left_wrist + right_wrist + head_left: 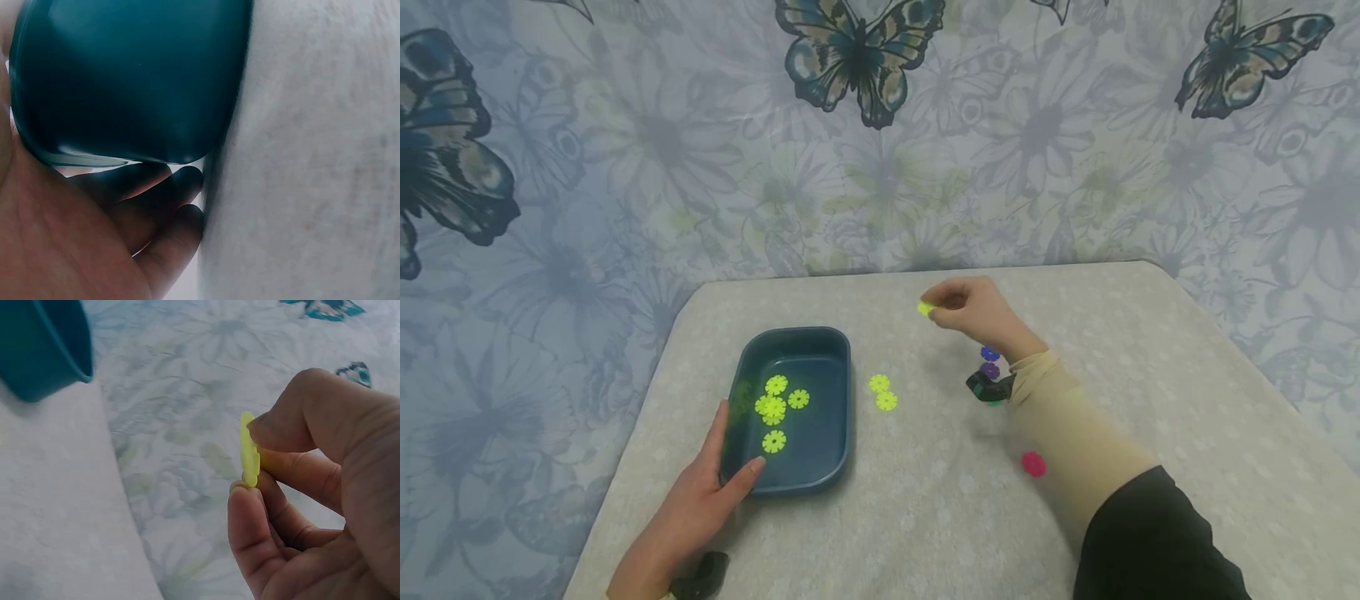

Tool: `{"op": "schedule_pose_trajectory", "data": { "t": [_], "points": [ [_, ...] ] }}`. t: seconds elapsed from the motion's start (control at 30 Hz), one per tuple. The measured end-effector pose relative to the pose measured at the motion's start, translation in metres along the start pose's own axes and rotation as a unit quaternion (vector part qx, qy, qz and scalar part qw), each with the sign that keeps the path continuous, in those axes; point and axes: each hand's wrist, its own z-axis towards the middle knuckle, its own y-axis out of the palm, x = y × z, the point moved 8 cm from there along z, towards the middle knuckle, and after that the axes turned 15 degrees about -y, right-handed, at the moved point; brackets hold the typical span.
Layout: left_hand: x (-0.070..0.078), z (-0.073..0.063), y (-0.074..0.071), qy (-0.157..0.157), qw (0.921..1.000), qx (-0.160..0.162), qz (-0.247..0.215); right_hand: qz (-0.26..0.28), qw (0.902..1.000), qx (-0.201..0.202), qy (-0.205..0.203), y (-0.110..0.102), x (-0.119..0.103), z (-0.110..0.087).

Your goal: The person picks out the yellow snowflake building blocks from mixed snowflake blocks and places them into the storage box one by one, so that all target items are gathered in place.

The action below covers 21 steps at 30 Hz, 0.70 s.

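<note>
My right hand [973,307] pinches a yellow notched plastic disc [249,450] between thumb and fingertips, raised over the far part of the table. In the right wrist view the disc is seen edge-on. My left hand [700,492] grips the dark teal tray [820,482] at its near left side, thumb over the rim and fingers along the outer wall. Several yellow discs [774,442] lie inside the tray, some overlapping. Two more yellow discs [886,402] rest on the tablecloth just right of the tray, edges together.
Below my right wrist lie a blue disc [990,354] and a purple disc [989,370], with a green one mostly hidden by the black wrist strap [988,387]. A pinkish-red disc [1033,464] sits nearer. Behind the table [940,517] rises a butterfly-patterned wall [880,192].
</note>
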Motion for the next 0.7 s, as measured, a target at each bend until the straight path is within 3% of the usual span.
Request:
{"op": "schedule_pose_trajectory", "data": {
  "t": [0.13,0.27,0.47,0.7],
  "points": [
    [0.000,0.000,0.001,0.000,1.0000,-0.002,0.001,0.003,0.9996,0.029,0.004,-0.022,-0.003,-0.001],
    [-0.001,0.000,-0.002,-0.002,1.0000,0.000,0.006,0.009,0.9993,0.036,0.004,-0.022,-0.004,0.001],
    [-0.001,0.001,-0.006,0.007,0.9998,0.014,0.013,0.018,0.9998,0.009,-0.007,0.009,-0.012,0.015],
    [0.001,0.001,-0.004,0.016,0.9997,0.015,0.008,0.041,0.9982,-0.031,-0.031,0.056,-0.044,0.049]
  ]
}}
